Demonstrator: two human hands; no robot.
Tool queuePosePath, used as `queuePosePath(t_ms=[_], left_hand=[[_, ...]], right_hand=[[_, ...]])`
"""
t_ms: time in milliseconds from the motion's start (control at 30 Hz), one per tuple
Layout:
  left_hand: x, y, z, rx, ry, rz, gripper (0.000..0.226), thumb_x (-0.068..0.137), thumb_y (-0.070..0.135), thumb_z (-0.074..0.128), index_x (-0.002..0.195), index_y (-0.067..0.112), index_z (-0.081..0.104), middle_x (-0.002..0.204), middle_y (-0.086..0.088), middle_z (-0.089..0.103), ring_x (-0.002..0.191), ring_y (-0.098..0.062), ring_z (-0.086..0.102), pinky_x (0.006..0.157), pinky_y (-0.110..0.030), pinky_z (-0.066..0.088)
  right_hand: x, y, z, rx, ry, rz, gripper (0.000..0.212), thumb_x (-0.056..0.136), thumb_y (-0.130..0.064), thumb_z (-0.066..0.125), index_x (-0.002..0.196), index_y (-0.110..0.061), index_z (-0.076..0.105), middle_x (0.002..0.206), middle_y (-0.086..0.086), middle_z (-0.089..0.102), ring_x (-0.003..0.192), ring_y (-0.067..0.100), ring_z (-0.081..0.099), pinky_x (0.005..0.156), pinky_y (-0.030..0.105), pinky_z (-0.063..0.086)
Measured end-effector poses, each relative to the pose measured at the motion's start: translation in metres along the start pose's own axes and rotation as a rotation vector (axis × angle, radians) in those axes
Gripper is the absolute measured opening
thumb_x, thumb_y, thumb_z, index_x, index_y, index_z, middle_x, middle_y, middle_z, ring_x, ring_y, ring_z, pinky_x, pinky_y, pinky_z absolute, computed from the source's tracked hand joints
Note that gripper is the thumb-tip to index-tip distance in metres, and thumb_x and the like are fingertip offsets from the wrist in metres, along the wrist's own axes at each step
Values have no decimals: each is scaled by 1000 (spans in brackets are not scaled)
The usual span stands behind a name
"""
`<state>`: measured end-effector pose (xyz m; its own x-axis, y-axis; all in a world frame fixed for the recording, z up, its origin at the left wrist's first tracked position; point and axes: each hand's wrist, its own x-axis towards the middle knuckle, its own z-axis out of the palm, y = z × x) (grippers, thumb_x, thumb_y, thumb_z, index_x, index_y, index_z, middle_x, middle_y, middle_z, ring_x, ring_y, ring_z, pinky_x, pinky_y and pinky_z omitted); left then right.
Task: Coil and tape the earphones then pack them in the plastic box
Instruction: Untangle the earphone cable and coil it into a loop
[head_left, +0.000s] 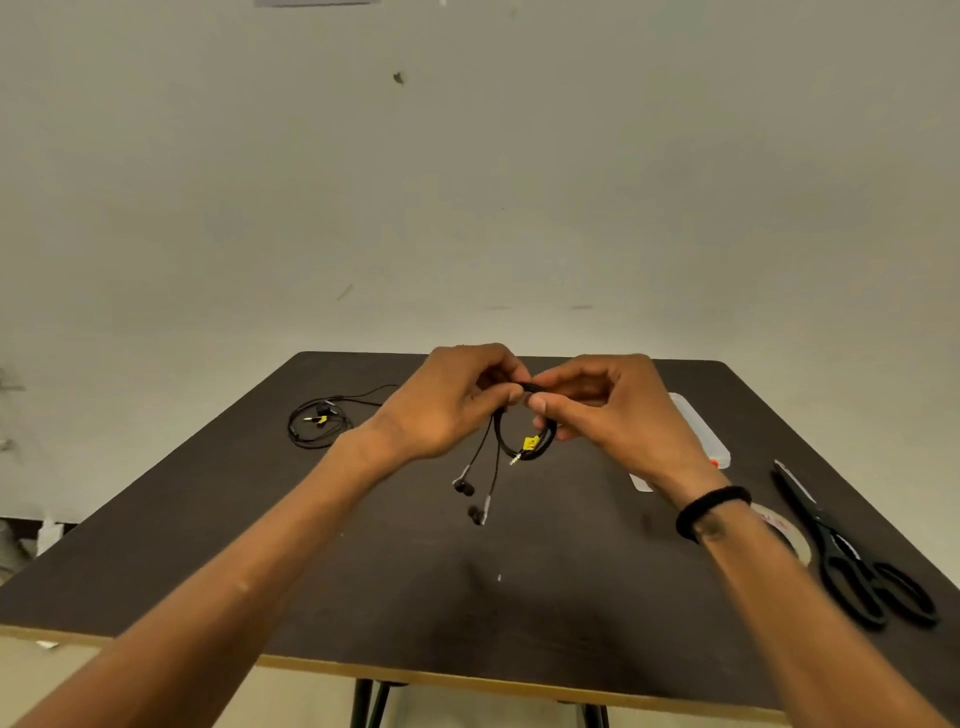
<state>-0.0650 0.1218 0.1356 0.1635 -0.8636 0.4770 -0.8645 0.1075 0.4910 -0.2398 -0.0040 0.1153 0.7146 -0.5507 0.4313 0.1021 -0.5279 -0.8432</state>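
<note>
The table (363, 582) is a dark, matte, flat board with a pale edge band along its near side and rounded far corners. Its far edge meets a plain light wall (467, 182). The near centre of the top offers open surface below both hands.

The scissors (852, 561) lie at the near right, black, with blades pointing far and loop handles near. The box (698, 426) is clear plastic, long and shallow, lying at the far right; the right hand covers part of it. The tape roll (784, 530) is a pale ring just left of the scissors, partly behind the right wrist. A second cable set (317, 423) lies loosely coiled at the far left, well apart from the hands.

The left hand (447, 410) and right hand (613, 410) are raised above the table centre, fingers curled. Both pinch the earphones (524, 431) at the top of a small black coil, thumb against forefinger on each side. The coil hangs below the pinch points. A yellow tag (531, 443) and the plug sit at the coil's lower part. Two earbuds (470, 499) dangle on thin leads below the left hand, clear of the table as far as can be told.
</note>
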Motion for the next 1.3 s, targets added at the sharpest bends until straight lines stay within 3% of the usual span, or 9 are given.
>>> queuePosePath(t_ms=[167, 367, 500, 633, 767, 933, 1067, 1200, 1300], left_hand=[[-21, -12, 25, -589, 4, -159, 16, 104, 18, 63, 119, 13, 66, 107, -8, 78, 101, -25, 77, 96, -39, 60], [-44, -14, 52, -984, -179, -277, 46, 94, 65, 61, 128, 36, 67, 128, -11, 74, 121, -30, 70, 109, -47, 49], [-56, -22, 56, -837, -294, -272, 49, 88, 41, 81, 133, 33, 62, 121, -10, 77, 121, -26, 70, 115, -54, 46], [-64, -25, 48, -711, -369, -242, 38, 100, 22, 70, 137, 19, 62, 116, -7, 79, 114, -22, 74, 110, -37, 52], [-70, -27, 39, -636, -235, -255, 26, 106, 21, 59, 127, 11, 70, 96, -7, 80, 94, -20, 76, 95, -28, 57], [-77, -21, 38, -613, -23, -323, 28, 104, 34, 59, 105, 13, 78, 80, -6, 77, 79, -16, 72, 88, -39, 58], [-86, -6, 46, -538, 1, -311, 30, 108, 33, 51, 104, 16, 76, 86, -3, 78, 82, -14, 73, 76, -25, 53], [-91, 9, 61, -299, 112, -283, 23, 105, 35, 56, 100, 31, 78, 90, 15, 67, 80, 4, 61, 70, -8, 42], [-89, 20, 66, -239, 223, -295, 19, 102, 42, 60, 100, 40, 78, 109, 16, 53, 99, 0, 53, 73, -8, 38]], right_hand=[[1, -17, -6, -99, -62, -20, 13, 89, -16, 84, 101, -13, 82, 87, 2, 82, 83, 17, 81, 79, 43, 67], [0, -25, -12, -10, -103, -30, 16, 86, -11, 84, 101, -7, 81, 88, 5, 82, 83, 23, 81, 72, 31, 66], [-4, -29, -18, 55, -108, -1, 18, 85, -8, 83, 102, -3, 79, 87, 11, 82, 79, 28, 81, 67, 27, 64], [-11, -26, -24, 66, -96, 41, 18, 85, -3, 81, 103, 2, 78, 84, 13, 81, 76, 28, 80, 63, 23, 62], [-15, -20, -24, 37, -86, 60, 16, 86, -3, 82, 102, 0, 79, 81, 13, 81, 75, 27, 80, 63, 23, 61], [-17, -5, -18, -35, -16, 62, 10, 86, -9, 84, 96, -10, 81, 80, 8, 81, 76, 24, 81, 73, 34, 67], [-19, 6, -9, 4, 59, 57, 9, 88, -9, 84, 91, -17, 82, 83, 7, 82, 77, 26, 81, 78, 48, 67], [-23, 12, -1, 60, 87, 44, 10, 87, -15, 85, 94, -23, 83, 87, 6, 82, 79, 25, 81, 79, 51, 66], [-29, 15, 3, 82, 95, 45, 10, 87, -15, 86, 95, -20, 83, 88, 6, 82, 80, 26, 81, 79, 52, 66]])
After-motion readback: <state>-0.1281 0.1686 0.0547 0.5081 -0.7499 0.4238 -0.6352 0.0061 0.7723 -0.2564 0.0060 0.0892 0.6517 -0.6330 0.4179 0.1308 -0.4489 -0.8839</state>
